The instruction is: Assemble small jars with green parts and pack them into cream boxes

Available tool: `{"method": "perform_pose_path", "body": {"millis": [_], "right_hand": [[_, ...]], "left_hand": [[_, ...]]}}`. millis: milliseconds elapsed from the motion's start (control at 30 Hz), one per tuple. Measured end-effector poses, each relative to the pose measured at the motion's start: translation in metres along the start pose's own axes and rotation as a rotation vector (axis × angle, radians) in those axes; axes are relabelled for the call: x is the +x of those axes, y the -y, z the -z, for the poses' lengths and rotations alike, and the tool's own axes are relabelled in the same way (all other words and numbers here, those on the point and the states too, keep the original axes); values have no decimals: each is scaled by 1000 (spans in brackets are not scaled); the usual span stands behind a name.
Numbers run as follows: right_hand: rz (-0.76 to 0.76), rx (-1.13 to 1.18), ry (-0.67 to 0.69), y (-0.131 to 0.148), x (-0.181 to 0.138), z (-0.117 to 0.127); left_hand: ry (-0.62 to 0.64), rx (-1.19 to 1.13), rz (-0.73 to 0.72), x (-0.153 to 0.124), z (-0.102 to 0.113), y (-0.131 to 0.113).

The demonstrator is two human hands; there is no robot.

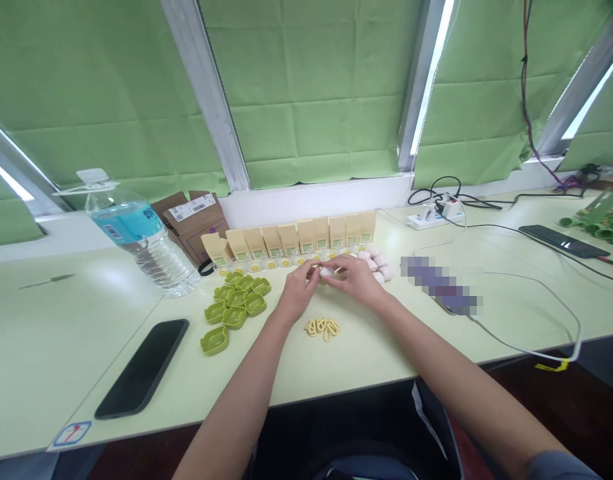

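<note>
My left hand (297, 291) and my right hand (355, 279) meet at the middle of the pale table, fingers pinched together on a small white rounded piece (327, 271). Just behind the hands runs a row of small tan cards (291, 240) standing upright. Several pinkish-white pieces (379, 264) lie to the right of my right hand. A little heap of yellow loops (323, 327) lies on the table below the hands. Several green shallow cups (235, 304) are clustered to the left of my left hand.
A large water bottle (139, 237) lies on its side at the left, next to an open cardboard box (192, 220). A black phone (143, 366) rests near the front edge. A power strip (435, 215), cables and another phone (563, 241) sit at the right.
</note>
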State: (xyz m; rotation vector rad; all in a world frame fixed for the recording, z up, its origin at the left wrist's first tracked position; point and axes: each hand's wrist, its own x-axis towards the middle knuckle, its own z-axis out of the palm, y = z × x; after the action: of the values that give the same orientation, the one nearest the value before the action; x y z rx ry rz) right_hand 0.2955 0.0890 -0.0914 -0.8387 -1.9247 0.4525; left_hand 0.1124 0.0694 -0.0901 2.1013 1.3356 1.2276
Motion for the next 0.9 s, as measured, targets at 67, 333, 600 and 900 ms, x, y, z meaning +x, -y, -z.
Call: {"method": "perform_pose_path", "body": {"millis": [67, 333, 600, 900], "right_hand": [[4, 1, -2, 3, 1, 0], [3, -16, -4, 9, 2, 1], [-3, -78, -59, 11, 3, -2], [3, -106, -41, 11, 5, -2]], "left_hand": [[-15, 26, -2, 0, -1, 0], [-41, 58, 21, 1, -2, -3], [-42, 29, 46, 2, -1, -8], [-38, -1, 53, 2, -2, -7]]}}
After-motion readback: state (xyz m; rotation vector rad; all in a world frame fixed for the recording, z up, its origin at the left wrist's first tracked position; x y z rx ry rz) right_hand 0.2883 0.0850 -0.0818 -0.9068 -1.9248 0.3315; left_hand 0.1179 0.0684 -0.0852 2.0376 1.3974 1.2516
